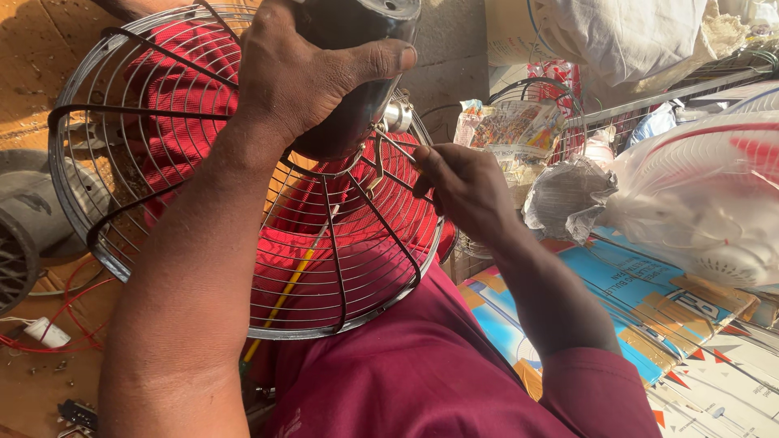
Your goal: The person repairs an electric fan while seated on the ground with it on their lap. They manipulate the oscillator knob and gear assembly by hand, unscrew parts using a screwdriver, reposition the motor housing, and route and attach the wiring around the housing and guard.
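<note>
Left hand [312,77] clamped over the dark rounded motor housing [349,49] of a fan, thumb stretched across its front, palm and fingers wrapped round the back. Round chrome wire fan guard [162,105] fixed to that housing, tilted toward the camera and propped over a lap in maroon cloth [422,365]. Right hand [462,191] just beside the hub, fingers pinched narrowly on a thin metal tool [389,150] whose tip touches the guard's centre near a short silver shaft [398,116]; kind of tool too small to tell. Visible through the wires, a slim yellow rod [284,296] slanting downward. Lower left, on the brown floor [32,32], a white plug on red wire [45,332] and a grey ribbed part [20,235]. To the right, well apart from both hands, a white fan wrapped in clear plastic [714,203] lying on flattened blue and orange printed cartons [649,300], with crumpled paper [568,199] close by.
</note>
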`<move>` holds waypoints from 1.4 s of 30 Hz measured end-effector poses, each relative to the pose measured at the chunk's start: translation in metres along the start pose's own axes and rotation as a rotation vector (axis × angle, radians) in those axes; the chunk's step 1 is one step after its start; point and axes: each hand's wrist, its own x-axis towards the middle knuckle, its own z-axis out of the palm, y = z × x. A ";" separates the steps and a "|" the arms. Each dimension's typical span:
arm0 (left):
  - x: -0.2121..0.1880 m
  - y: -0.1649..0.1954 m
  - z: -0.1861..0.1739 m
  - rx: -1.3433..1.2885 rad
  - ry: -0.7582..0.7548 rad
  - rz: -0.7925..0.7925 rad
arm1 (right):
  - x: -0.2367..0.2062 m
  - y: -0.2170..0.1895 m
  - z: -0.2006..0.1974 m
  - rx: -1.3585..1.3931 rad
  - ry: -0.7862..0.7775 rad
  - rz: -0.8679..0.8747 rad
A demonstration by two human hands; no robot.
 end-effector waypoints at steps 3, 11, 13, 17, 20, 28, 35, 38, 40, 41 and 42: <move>-0.001 0.001 -0.001 -0.087 -0.040 -0.003 | 0.006 0.004 -0.008 0.254 -0.167 -0.106; 0.001 -0.005 0.000 -0.021 -0.018 0.034 | 0.004 -0.005 0.001 -0.225 0.093 -0.100; -0.001 -0.007 0.000 -0.047 -0.031 0.049 | 0.008 -0.011 -0.004 -0.173 -0.045 0.047; -0.002 -0.009 -0.001 -0.068 -0.041 0.022 | 0.002 -0.016 -0.008 -0.166 -0.001 -0.619; 0.000 -0.010 -0.002 -0.044 -0.019 0.014 | -0.004 -0.018 -0.002 -0.428 0.222 -0.639; 0.000 -0.012 0.000 -0.060 -0.030 0.030 | 0.001 -0.028 -0.004 -0.283 -0.005 -0.445; 0.000 -0.010 -0.001 -0.038 -0.036 0.013 | 0.001 -0.022 0.001 -0.203 0.104 -0.257; 0.000 -0.009 0.000 -0.033 -0.023 0.026 | 0.006 -0.024 -0.006 -0.230 -0.006 -0.018; 0.000 -0.010 0.000 0.014 -0.019 -0.010 | 0.003 -0.024 -0.007 -0.324 0.058 -0.438; 0.001 -0.010 0.000 0.050 -0.020 -0.040 | 0.001 -0.024 -0.006 -0.369 0.086 -0.651; 0.001 -0.011 0.000 0.087 -0.024 -0.070 | -0.001 -0.025 -0.004 -0.395 0.148 -0.662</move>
